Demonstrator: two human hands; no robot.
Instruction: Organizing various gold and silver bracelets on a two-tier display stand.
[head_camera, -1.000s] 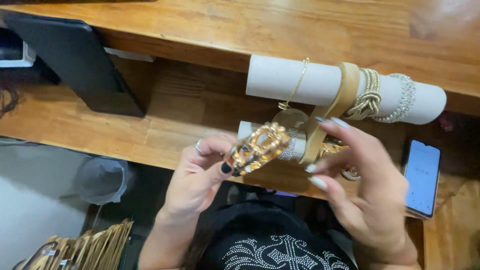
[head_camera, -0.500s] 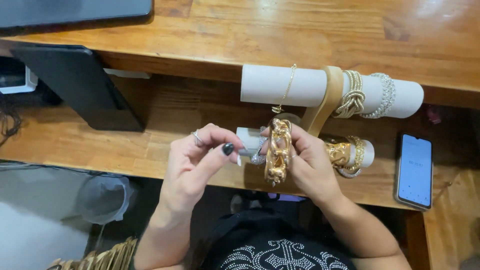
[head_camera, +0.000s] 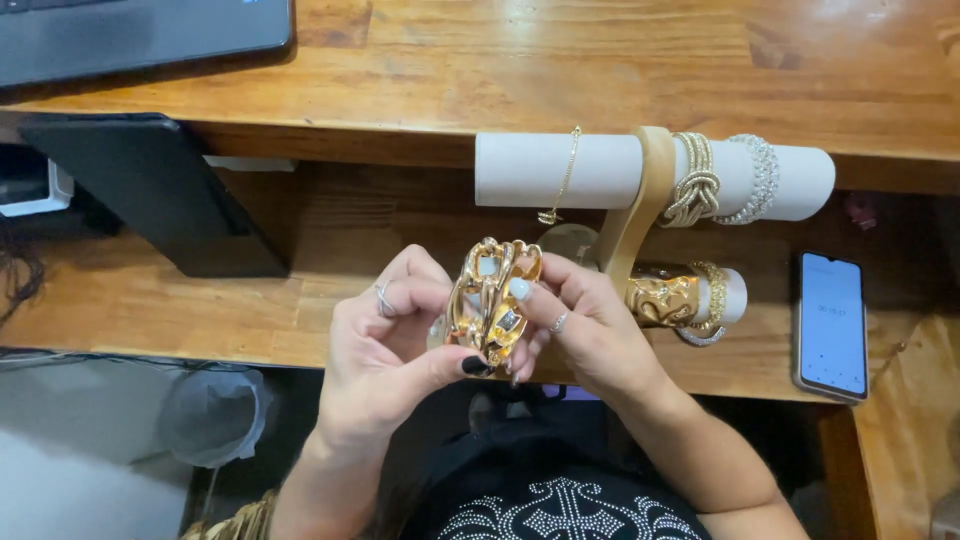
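Wooden counter (head_camera: 300, 300) with two-tier bracelet stand (head_camera: 640, 200) near its front edge
Left hand (head_camera: 385, 355) and right hand (head_camera: 590, 335) each close a narrow fingertip grip on the gold chain-link cuff (head_camera: 490, 300), held above the front edge; best kept supported from both sides, without twisting

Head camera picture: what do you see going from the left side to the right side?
Black tablet → left hand → chunky gold bracelet → right hand → wooden stand post → knotted gold bracelet → sparkly beaded bracelet → phone.
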